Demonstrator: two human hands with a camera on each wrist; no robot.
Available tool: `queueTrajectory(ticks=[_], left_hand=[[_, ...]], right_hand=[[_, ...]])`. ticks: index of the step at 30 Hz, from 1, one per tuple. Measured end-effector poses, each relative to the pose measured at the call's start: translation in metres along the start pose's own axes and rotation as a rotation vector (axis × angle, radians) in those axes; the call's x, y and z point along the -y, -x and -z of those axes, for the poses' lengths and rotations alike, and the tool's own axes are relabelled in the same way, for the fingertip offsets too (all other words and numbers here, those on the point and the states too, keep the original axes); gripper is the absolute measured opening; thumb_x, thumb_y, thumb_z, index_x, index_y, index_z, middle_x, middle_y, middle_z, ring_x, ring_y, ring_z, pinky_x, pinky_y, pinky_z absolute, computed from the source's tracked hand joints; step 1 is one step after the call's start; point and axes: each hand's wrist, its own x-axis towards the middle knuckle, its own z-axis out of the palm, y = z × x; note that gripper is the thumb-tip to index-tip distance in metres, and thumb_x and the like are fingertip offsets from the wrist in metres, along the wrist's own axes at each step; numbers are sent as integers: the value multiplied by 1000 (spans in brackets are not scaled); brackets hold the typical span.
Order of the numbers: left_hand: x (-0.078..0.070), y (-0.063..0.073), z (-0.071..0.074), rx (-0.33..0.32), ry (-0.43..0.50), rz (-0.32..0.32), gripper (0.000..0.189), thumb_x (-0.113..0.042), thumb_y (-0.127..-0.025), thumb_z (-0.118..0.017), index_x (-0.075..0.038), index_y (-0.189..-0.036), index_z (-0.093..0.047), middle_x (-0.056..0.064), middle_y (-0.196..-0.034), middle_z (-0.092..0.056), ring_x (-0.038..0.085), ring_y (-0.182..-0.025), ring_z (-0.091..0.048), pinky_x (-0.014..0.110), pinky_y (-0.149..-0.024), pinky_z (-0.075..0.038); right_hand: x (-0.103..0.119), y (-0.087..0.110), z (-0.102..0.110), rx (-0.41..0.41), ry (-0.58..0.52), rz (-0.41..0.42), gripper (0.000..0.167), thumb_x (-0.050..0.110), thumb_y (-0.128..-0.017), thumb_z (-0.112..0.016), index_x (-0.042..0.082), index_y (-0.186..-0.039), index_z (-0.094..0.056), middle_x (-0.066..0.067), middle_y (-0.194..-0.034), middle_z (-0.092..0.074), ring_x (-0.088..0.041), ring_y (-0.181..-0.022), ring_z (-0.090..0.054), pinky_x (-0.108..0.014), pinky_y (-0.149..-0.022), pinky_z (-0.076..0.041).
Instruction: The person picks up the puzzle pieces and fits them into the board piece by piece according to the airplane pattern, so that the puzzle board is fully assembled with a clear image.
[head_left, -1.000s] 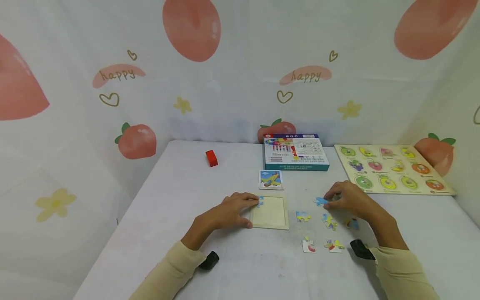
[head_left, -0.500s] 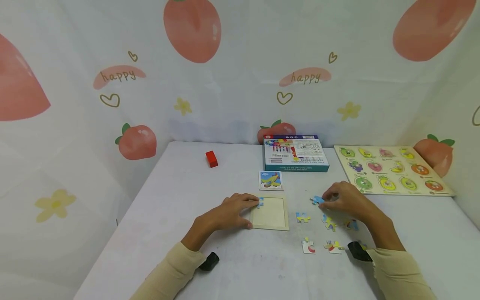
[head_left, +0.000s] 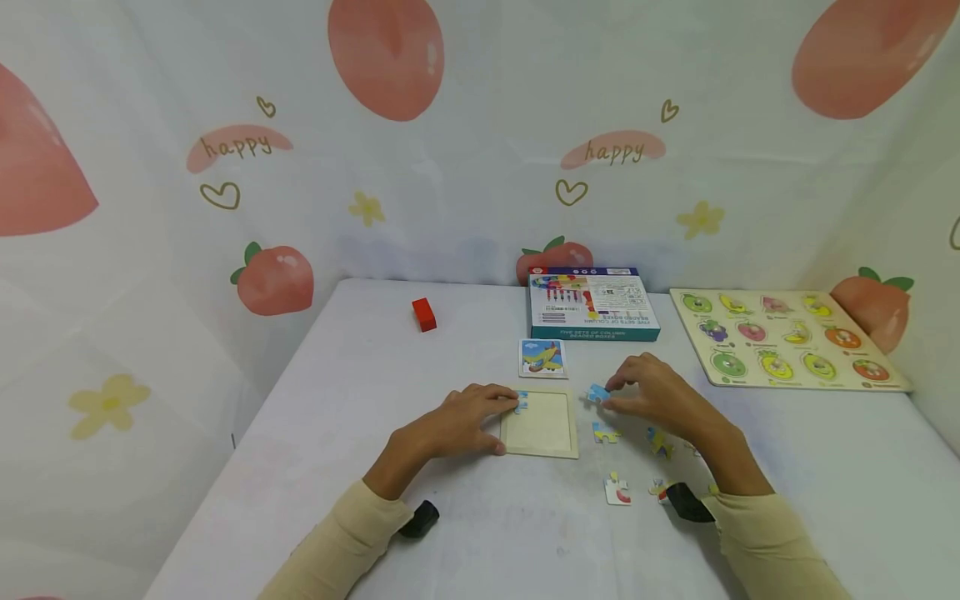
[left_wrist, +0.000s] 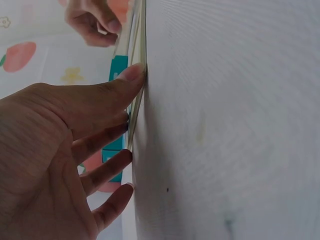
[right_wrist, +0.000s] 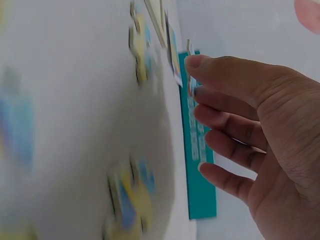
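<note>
In the head view my left hand (head_left: 461, 423) rests at the left side of a square wooden puzzle tray (head_left: 572, 425). Its fingertips touch a blue jigsaw piece (head_left: 522, 401) in the tray's far left corner, while the thumb lies against the near left corner. Those fingers are extended and spread in the left wrist view. Between thumb and index finger, my right hand (head_left: 660, 398) pinches a light-blue jigsaw piece (head_left: 597, 393), raised above the table just right of the tray. Seen from the right wrist, this held piece (right_wrist: 191, 75) is edge-on.
Several loose jigsaw pieces, among them a blue-yellow one (head_left: 604, 432) and a white-red one (head_left: 618, 490), lie right of the tray. Behind it are an airplane picture card (head_left: 542, 358) and a box (head_left: 594, 305). A fruit board (head_left: 791, 340) lies far right, a red block (head_left: 423, 314) far left.
The right hand has moved left toward the tray, carrying the light-blue jigsaw piece, which has turned somewhat. My left hand has stayed in place on the tray.
</note>
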Motion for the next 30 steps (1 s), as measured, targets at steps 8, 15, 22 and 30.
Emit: queueTrajectory(ticks=[8,15,22,30], left_hand=[[2,-2,-1,1,-7,0,72,-29,-94,-82,-14,-158,-52,0,-164,-46,28,-152,-39,55,-115,-38],[4,-2,0,3,-5,-9,72,-30,-94,-82,-14,-158,-52,0,-164,-45,28,-152,-39,55,-115,-38],[4,-1,0,1,-5,-14,71,-30,-94,-81,-14,-158,-53,1,-164,-46,29,-151,-39,56,-114,-38],[5,-1,0,-2,-8,-30,71,-30,-95,-81,-14,-158,-53,1,-163,-46,28,-151,-40,55,-113,-38]], right_hand=[[22,-17,-15,44,18,63,26,32,-93,-80,9,-107,-83,-3,-108,-71,-27,-110,-59,-54,-101,-52],[37,-28,-27,44,18,103,26,30,-92,-82,9,-107,-83,-2,-108,-72,-25,-109,-60,-51,-101,-53],[46,-37,-34,76,25,108,25,29,-93,-81,9,-108,-83,-1,-108,-72,-25,-111,-60,-51,-104,-52],[51,-44,-41,100,58,135,22,27,-93,-83,9,-106,-83,-1,-108,-73,-24,-111,-61,-47,-105,-53]])
